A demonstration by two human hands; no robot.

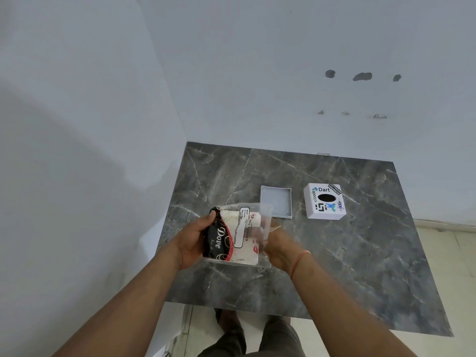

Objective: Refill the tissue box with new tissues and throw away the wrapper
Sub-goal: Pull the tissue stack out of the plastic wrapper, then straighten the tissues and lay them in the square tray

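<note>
Both hands hold a pack of tissues [231, 235] in a clear plastic wrapper, just above the near left part of the dark marble table [347, 253]. The pack is white, red and black with "Dove" printed on it. My left hand [193, 240] grips its left end. My right hand [277, 244] holds the loose, transparent right end of the wrapper [265, 217]. The white tissue box cover [325, 201], with stickers and a black oval slot, stands upside up at the right. Its grey base tray [276, 201] lies open beside it, to the left.
The table sits in a corner, with pale walls [103, 124] at the left and behind. Pale floor tiles [450, 253] show at the right. My legs [247, 336] and feet are below the near table edge.
</note>
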